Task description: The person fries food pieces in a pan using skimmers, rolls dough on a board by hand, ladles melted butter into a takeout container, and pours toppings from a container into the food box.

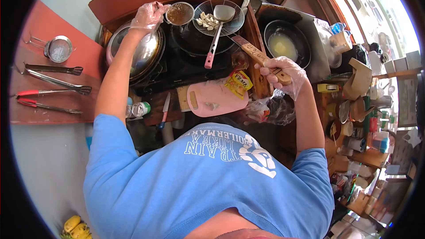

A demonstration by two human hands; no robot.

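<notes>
Head view shows a lidded pot [144, 53] at the left of a black stove, its shiny metal lid hiding the contents. Next to it stands a dark wok [182, 40]; just right of the wooden partition, a black pan [297, 33] holds a pool of pale yellow liquid [283, 45]. The skimmer [229, 25] is above the wok: a round, shallow wire basket with a metal strip running into a long wooden handle that bears dark writing. The right hand [285, 77], in a clear plastic glove, is closed around this handle. Nearer the body lies a pink board [221, 89], a yellow packet [239, 83] at its edge. Within the basket rests the turner [215, 40], its pink-ended handle jutting out. The left hand [147, 17], likewise gloved, pinches the handle of a small sieve [180, 14], brown across its bowl and just beside the skimmer. Smallest are the creamy white pieces [206, 21] heaped at the basket's left side.
</notes>
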